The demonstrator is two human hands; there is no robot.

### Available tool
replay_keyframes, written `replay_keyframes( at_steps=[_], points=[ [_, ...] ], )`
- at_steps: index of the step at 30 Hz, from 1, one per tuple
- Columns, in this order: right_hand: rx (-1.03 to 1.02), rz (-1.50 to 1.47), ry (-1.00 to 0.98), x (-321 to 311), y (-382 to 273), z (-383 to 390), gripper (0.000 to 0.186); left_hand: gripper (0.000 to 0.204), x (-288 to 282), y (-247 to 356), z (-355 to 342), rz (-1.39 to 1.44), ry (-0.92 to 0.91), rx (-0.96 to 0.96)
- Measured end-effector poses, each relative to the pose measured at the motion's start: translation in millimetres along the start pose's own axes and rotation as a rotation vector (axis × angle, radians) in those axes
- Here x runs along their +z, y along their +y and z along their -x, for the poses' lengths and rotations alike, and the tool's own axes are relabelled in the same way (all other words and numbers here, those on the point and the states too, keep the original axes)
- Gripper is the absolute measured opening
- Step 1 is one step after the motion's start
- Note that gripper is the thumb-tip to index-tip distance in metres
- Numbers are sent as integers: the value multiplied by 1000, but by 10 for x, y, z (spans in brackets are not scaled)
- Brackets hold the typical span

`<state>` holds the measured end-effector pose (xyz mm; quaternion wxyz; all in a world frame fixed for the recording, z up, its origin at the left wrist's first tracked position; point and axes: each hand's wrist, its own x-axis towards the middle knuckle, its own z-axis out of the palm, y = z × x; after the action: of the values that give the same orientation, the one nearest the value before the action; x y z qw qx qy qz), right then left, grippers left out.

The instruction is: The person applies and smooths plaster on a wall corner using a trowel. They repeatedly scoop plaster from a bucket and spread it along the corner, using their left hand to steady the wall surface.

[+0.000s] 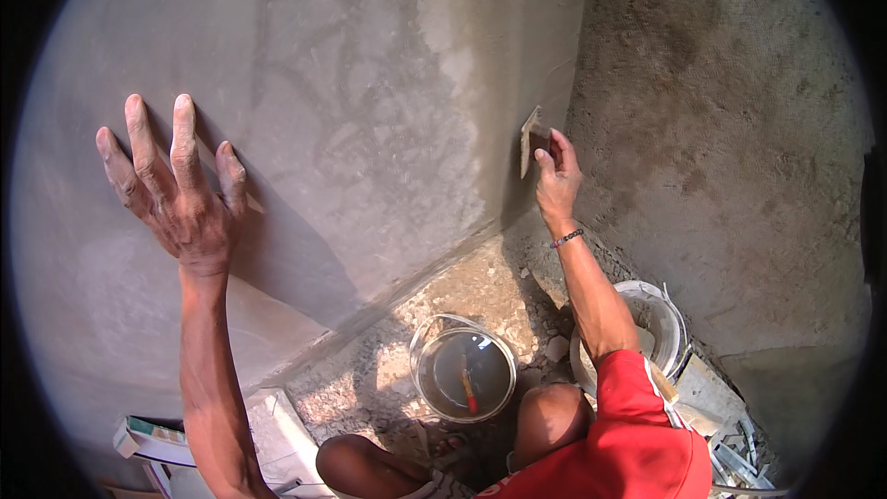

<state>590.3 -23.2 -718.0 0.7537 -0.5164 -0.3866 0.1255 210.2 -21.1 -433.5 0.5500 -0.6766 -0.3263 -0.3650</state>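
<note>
My left hand (194, 194) rests with fingers spread against the smooth grey plastered wall (351, 102) on the left. My right hand (556, 171) grips a small flat tool (530, 142), possibly a scraper or pad, held edgewise beside the inside corner on the damp, darker band of that wall. The rougher brown-grey wall (721, 120) meets it on the right. Below, between my bent knees and the wall, stands a bucket of cloudy water (443, 360) with a red-and-yellow handled tool (469, 393) in it.
A white bucket (670, 319) sits behind my right forearm, near metal pieces and boards (735, 444) at the lower right. At the lower left lie white boards or boxes (152, 439). The rubble-strewn floor (499, 286) runs along the foot of both walls.
</note>
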Motion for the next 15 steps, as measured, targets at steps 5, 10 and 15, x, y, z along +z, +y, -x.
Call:
replay_keyframes(
  at_steps=[5, 10, 15],
  points=[
    [24, -111, -316, 51, -413, 563, 40, 50, -3, -28, -3, -3, 5, 9],
    [211, -747, -127, -399, -697, -277, 53, 50, -19, -4, -17, -13, -12, -14],
    [116, -700, -117, -476, -944, -906, 53, 51, -31, 8, -27, 0, -5, -11]
  ],
)
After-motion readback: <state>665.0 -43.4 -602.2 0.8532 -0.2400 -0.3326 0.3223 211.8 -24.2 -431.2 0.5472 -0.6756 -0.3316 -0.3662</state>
